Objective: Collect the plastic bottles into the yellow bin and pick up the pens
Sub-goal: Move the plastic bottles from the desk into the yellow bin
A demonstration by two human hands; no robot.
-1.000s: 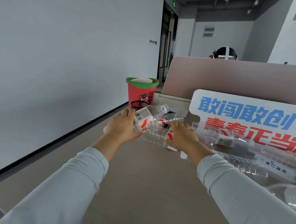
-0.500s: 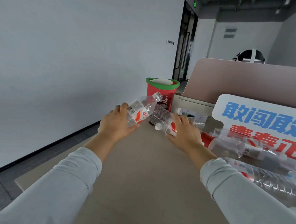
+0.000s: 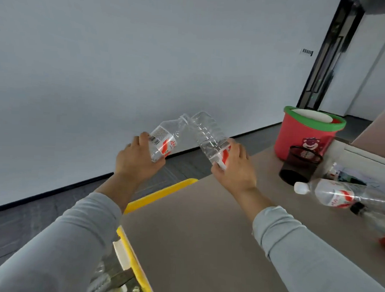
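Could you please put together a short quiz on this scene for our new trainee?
1. True or false: the left hand holds a barcoded bottle, and the right hand holds a ribbed bottle.
2. Where is the yellow bin? A on the table; B beside the table's left edge; C in the right hand.
3. Fill in: the capped bottle lying on the table has a ___ cap.
Key: 1 true; 2 B; 3 white.
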